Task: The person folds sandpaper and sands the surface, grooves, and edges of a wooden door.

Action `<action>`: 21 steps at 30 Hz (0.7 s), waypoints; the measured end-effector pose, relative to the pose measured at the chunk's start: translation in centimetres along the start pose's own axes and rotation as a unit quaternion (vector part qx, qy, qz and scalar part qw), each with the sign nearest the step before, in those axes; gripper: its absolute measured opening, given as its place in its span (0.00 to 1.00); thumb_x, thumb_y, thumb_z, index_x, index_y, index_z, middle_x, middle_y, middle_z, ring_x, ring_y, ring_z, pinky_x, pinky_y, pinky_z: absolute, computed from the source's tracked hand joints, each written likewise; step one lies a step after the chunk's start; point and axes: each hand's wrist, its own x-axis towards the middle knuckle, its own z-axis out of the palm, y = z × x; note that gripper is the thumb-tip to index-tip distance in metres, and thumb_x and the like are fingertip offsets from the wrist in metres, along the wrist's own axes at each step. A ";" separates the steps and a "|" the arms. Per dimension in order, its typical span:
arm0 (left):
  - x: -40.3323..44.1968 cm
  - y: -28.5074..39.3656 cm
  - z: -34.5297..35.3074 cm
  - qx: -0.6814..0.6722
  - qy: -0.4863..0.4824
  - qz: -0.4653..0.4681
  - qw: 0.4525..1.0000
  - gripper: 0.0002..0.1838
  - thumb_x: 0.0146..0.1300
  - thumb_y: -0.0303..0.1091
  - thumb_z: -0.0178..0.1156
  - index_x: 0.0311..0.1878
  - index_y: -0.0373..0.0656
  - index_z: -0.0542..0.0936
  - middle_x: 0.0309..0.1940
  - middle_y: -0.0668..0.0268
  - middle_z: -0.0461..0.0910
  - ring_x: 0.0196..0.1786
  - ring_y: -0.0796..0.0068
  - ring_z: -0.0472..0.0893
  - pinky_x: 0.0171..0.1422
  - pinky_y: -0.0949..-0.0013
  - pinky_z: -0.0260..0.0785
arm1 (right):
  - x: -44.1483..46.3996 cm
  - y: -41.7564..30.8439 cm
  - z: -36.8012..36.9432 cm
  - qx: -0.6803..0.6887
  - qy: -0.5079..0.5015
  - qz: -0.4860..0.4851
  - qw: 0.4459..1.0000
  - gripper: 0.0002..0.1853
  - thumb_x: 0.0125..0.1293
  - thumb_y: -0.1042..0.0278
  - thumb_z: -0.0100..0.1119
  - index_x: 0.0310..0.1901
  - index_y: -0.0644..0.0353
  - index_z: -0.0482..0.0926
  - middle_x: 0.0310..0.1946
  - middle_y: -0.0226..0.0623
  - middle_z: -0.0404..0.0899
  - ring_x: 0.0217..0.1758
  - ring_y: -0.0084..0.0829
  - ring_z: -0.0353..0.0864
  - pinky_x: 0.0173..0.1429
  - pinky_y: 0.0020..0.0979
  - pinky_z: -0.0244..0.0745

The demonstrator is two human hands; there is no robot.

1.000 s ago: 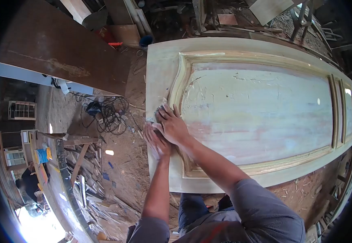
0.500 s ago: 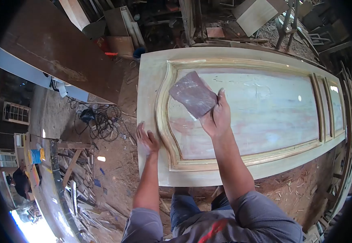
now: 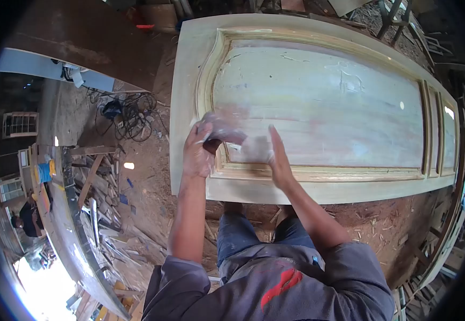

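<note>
A pale wooden door panel with raised moulding lies flat in front of me. My left hand is wrapped round a brownish abrasive sheet, held above the door's left end and bent over. To its right, my right hand is raised with its thumb side up and stretched fingers visible. A whitish blur of dust lies between the sheet and my right hand, and the sheet's far edge is smeared by motion. Patches of filler show on the door's surface.
A large brown board stands at the upper left. Tangled black cables and wood scraps lie on the floor. Another person is at the far left beside a long bench.
The sheet has passed from my right hand to my left hand, which has lifted off the door's left edge. My right hand has moved down and left. The view has shifted.
</note>
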 end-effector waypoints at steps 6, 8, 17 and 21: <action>-2.9 -2.0 -6.8 -0.073 0.056 -0.010 0.996 0.18 0.76 0.31 0.73 0.65 0.40 0.82 0.55 0.60 0.89 0.57 0.66 0.89 0.58 0.61 0.87 | -5.5 -0.7 -2.4 -0.293 -0.162 -0.067 0.940 0.60 0.75 0.26 0.59 0.93 0.61 0.47 0.93 0.65 0.40 0.97 0.63 0.36 0.96 0.59 0.35; -4.1 -2.8 -6.6 -0.074 0.070 -0.007 0.995 0.19 0.77 0.29 0.71 0.67 0.40 0.81 0.57 0.60 0.89 0.57 0.66 0.89 0.59 0.61 0.87 | -7.1 -1.5 -4.5 -0.284 -0.179 -0.055 0.941 0.60 0.76 0.27 0.60 0.93 0.61 0.48 0.93 0.65 0.41 0.97 0.62 0.37 0.97 0.57 0.37; -10.3 -12.2 -2.3 0.113 -0.052 -0.051 0.991 0.26 0.74 0.20 0.69 0.74 0.40 0.77 0.63 0.61 0.87 0.64 0.70 0.86 0.70 0.62 0.80 | -7.1 -1.4 -8.9 0.396 -0.067 0.271 0.875 0.50 0.83 0.31 0.59 0.87 0.68 0.62 0.85 0.51 0.68 0.87 0.43 0.68 0.85 0.47 0.67; -12.6 -14.2 -0.8 0.311 -0.175 -0.090 0.930 0.20 0.74 0.21 0.72 0.66 0.39 0.83 0.57 0.65 0.90 0.58 0.77 0.86 0.69 0.67 0.79 | -3.4 -5.5 -11.9 0.306 -0.255 0.313 0.862 0.34 0.74 0.37 0.75 0.63 0.63 0.86 0.47 0.31 0.87 0.52 0.29 0.87 0.61 0.37 0.82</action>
